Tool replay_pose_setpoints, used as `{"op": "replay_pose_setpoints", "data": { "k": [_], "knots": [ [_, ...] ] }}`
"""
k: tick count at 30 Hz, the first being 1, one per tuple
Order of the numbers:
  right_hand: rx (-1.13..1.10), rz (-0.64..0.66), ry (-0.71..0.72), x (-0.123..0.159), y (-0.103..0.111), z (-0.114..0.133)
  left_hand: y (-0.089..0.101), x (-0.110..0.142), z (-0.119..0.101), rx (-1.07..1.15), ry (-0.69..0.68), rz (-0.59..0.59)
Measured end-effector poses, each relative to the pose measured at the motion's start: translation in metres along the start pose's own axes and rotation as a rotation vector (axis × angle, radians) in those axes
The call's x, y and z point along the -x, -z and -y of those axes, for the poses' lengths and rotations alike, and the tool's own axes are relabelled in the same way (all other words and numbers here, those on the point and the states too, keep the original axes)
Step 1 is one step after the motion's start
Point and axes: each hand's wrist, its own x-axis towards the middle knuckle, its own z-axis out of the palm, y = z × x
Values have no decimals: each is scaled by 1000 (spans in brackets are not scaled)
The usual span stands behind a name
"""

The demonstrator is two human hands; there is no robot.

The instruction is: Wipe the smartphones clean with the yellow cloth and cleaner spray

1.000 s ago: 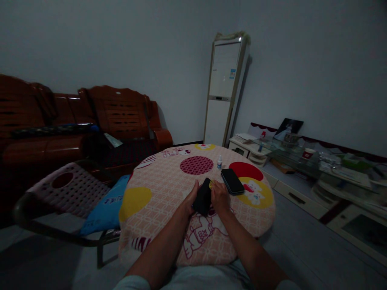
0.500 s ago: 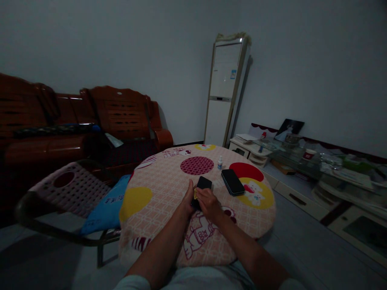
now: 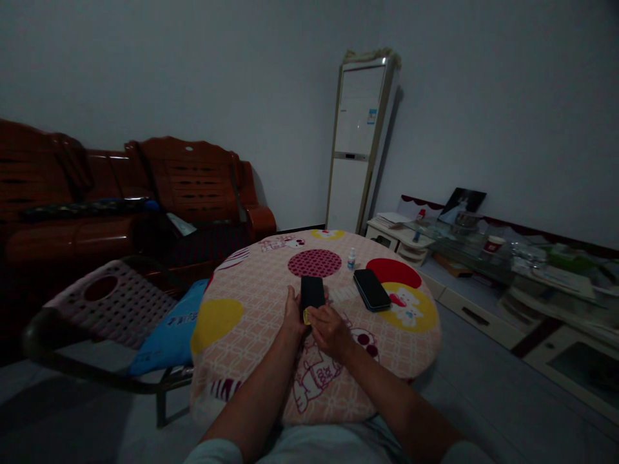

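A dark phone (image 3: 312, 291) is held by my left hand (image 3: 293, 312) above the near part of the table, its thumb along the left edge. My right hand (image 3: 331, 330) pinches a small yellow piece (image 3: 306, 316), too small to identify, against the phone's lower end. Most of that piece is hidden by the fingers. To the right, a black phone-like device (image 3: 372, 290) lies flat on the patterned tablecloth (image 3: 271, 290). Behind it stands a small white bottle (image 3: 351, 259) with a blue label.
A woven-back chair (image 3: 116, 296) with a blue cushion (image 3: 169, 335) stands at the table's left. Wooden seating (image 3: 193, 180) lines the left wall. A tall white air conditioner (image 3: 358, 142) fills the corner. A cluttered low cabinet (image 3: 474, 312) runs along the right.
The phone, tilted earlier, now shows its flat dark face. My right hand has moved from its upper right edge down to its lower end with the yellow piece.
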Motion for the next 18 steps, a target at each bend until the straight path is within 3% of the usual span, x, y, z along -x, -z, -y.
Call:
{"op": "replay_pose_setpoints", "data": {
  "k": [7, 14, 18],
  "knots": [
    [17, -86, -169, 4, 1, -7, -1, 2, -5, 54, -88, 48],
    [-85, -1, 45, 0, -5, 3, 4, -1, 0, 32, 45, 122],
    [-70, -5, 27, 0, -4, 1, 3, -1, -2, 26, 32, 92]
  ]
}}
